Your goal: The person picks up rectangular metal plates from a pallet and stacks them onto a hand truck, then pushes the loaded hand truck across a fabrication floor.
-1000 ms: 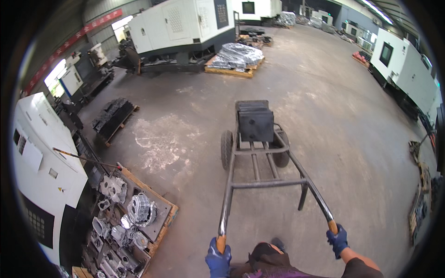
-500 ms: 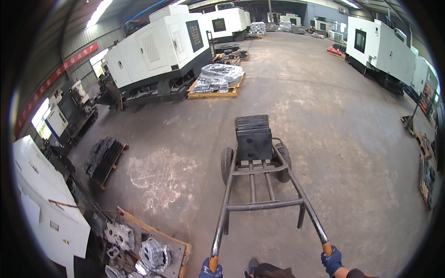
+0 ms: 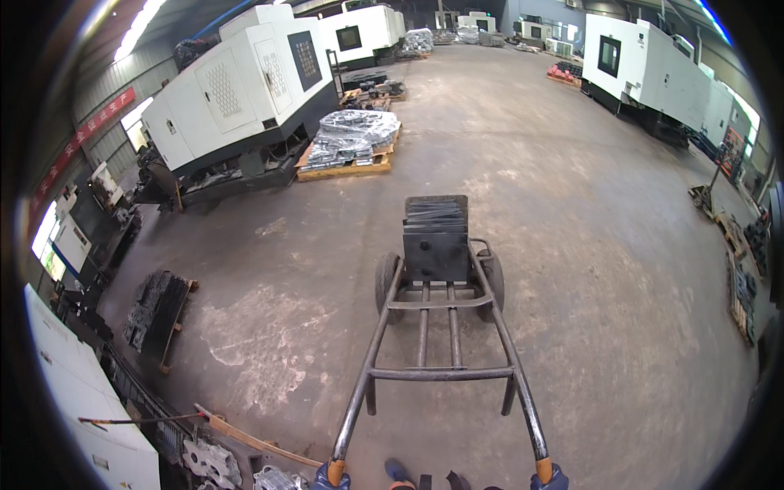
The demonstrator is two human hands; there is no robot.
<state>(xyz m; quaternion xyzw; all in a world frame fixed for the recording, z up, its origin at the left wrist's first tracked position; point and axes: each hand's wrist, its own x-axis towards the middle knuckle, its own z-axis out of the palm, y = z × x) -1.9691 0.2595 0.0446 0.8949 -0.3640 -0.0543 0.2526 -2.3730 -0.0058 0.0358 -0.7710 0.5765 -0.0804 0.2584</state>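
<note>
Head view: loaded cart [image 3: 442,375] on a stained workshop floor [image 3: 621,343]

Grey-brown and scuffed, the floor ran wide and open from the person's shoes to the far end of the room. A pale, blotchy patch [image 3: 261,347] spread over it left of the cart, with fainter marks ahead and to the right.

The cart stood at the middle, just in front of the person, its two black wheels [image 3: 492,286] on the floor. A stack of dark plates [image 3: 437,255] sat at its front end. The left hand [image 3: 333,482] and right hand [image 3: 552,479], in blue gloves, were each wrapped around an orange grip, both partly cut off by the lower edge.

Around them, a white machine [image 3: 204,106] on a dark base rose at the upper left, with a silver load [image 3: 355,135] on a pallet just beside it. Another machine [image 3: 621,61] stood at the upper right. Dark bars [image 3: 155,306] lay on a pallet at left; castings [image 3: 214,464] showed at the lower left. A red banner [image 3: 86,135] hung along the left wall, beneath bright strip lights [image 3: 140,31].
</note>
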